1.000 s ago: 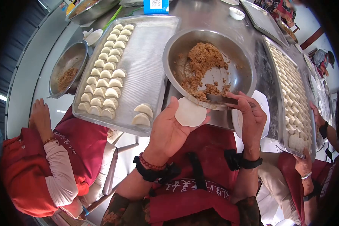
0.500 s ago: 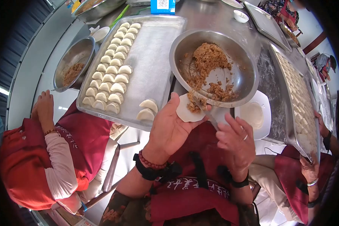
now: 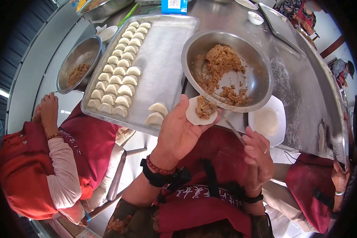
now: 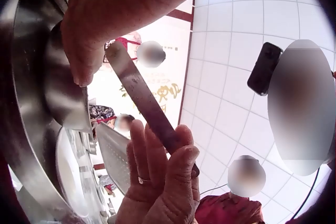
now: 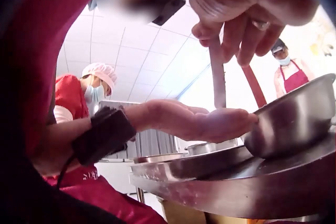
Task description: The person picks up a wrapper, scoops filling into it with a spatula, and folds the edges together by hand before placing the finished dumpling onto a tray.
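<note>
My left hand (image 3: 174,133) is palm up, a round dough wrapper (image 3: 192,116) lying on its fingers. A lump of brown minced filling (image 3: 205,107) sits on the wrapper, close to the near rim of a steel bowl (image 3: 261,87) of the same filling (image 3: 222,59). To the right, my right hand (image 3: 259,158) pinches a flat metal spatula (image 3: 234,130) between thumb and fingers, its blade pointing toward the wrapper. In the left wrist view the spatula (image 4: 142,95) shows a rounded end. The right wrist view has my left hand (image 5: 194,121) nearly flat beneath the blade.
A metal tray (image 3: 166,51) at left carries rows of folded dumplings (image 3: 125,79) and two apart near its front corner. Beyond it stands a second filling bowl (image 3: 93,53). A white dish (image 3: 279,123) with wrappers lies right of my bowl. People sit at both sides.
The spatula came out of the bowl and put filling on the bare wrapper, then drew back to the right. The dumpling-filled tray on the right has left its place.
</note>
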The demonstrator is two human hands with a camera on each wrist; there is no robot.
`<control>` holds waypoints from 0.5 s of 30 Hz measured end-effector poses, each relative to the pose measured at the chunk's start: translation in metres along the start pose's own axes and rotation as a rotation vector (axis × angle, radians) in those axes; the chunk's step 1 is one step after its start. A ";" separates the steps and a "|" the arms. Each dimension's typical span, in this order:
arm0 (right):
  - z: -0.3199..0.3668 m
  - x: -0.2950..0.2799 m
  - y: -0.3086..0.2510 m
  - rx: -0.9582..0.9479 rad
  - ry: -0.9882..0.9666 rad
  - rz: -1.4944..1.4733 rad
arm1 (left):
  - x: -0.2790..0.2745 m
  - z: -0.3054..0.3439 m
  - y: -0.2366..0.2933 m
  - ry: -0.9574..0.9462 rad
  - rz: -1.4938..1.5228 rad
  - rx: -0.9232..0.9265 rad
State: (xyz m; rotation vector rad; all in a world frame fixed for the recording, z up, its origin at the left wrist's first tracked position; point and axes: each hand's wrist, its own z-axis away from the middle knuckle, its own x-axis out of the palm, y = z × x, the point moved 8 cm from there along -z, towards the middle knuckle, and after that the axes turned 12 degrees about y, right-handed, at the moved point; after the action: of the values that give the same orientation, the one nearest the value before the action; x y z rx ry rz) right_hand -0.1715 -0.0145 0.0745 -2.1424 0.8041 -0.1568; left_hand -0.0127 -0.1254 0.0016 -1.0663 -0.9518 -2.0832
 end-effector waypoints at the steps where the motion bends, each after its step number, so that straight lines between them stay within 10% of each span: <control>1: 0.000 -0.002 0.005 0.028 0.025 -0.011 | 0.000 0.000 0.000 0.000 0.009 -0.001; 15: 0.013 0.028 -0.015 -0.272 -0.309 0.234 | -0.007 0.000 -0.002 0.049 -0.013 -0.002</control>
State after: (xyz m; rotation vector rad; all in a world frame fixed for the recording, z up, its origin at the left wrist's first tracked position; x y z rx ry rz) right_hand -0.1378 -0.0160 0.0727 -2.2260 0.9224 0.4174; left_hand -0.0107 -0.1228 -0.0049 -1.0075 -0.9348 -2.1114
